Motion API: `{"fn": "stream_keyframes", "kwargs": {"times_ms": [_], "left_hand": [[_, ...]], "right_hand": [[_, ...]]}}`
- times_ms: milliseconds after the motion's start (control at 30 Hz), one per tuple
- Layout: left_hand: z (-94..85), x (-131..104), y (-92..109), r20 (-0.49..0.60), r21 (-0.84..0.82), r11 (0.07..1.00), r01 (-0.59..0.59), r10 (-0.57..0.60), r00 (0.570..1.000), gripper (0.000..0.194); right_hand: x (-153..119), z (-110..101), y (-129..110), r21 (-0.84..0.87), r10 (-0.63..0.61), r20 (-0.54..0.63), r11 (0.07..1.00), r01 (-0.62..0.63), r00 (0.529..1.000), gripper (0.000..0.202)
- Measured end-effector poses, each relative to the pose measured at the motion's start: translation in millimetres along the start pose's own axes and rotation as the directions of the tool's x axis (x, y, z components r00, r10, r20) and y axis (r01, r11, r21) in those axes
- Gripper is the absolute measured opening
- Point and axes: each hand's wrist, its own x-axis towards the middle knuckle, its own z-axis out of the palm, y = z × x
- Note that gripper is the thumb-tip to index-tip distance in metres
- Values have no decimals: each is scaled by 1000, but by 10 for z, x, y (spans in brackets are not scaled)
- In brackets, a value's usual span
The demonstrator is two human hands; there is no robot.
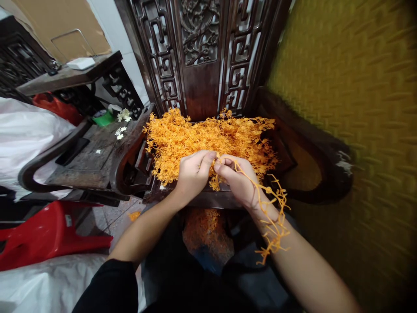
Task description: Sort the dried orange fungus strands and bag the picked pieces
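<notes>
A large heap of orange branching pieces [202, 139] lies on the seat of a dark carved wooden chair [200, 93]. In front of the heap, my left hand [195, 169] is closed in a pinch on orange strands. My right hand [236, 174] touches it at the fingertips, also pinching the orange material. From there an orange branching strand [275, 217] trails over my right wrist and forearm. The exact spot between the fingertips is partly hidden by the thumbs.
Left of the chair, a wooden side table [87, 152] bears green tape [103, 118] and pale pieces [120, 132]. A red plastic stool [48, 234] and white sacks [29, 134] stand at the left. Below the seat is a bag [208, 241] with orange bits.
</notes>
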Motion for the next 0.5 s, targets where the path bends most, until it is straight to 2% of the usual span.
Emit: {"fn": "stream_keyframes", "kwargs": {"times_ms": [67, 133, 167, 233, 267, 333, 433, 500], "left_hand": [[-20, 59, -56, -27, -39, 998, 47, -48, 998, 41], [-103, 178, -169, -127, -145, 981, 129, -147, 981, 44], [-163, 247, -237, -203, -221, 962, 158, -204, 958, 46], [-278, 361, -354, -358, -356, 924, 143, -276, 892, 46], [-316, 391, -388, -377, -385, 915, 123, -278, 884, 46], [-330, 378, -390, -310, -396, 911, 117, -253, 916, 43], [-237, 236, -265, -52, -387, 906, 168, -204, 978, 34], [-176, 141, -163, 102, -336, 920, 201, -177, 979, 32]], "right_hand": [[-30, 14, -11, 34, 7, -10, 999, -6, 1000, 23], [-94, 18, -44, 20, -10, 14, 1000, 9, 1000, 24], [-130, 14, -64, -4, -31, 37, 1000, 31, 999, 26], [-187, -4, -94, -62, -71, 78, 995, 76, 994, 28], [-200, -17, -97, -84, -75, 81, 993, 82, 994, 29], [-186, -50, -72, -99, -50, 36, 994, 54, 998, 29], [-102, -100, 21, -44, -16, -99, 999, 11, 995, 30], [-44, -124, 77, 27, -7, -180, 1000, 12, 984, 30]]}}
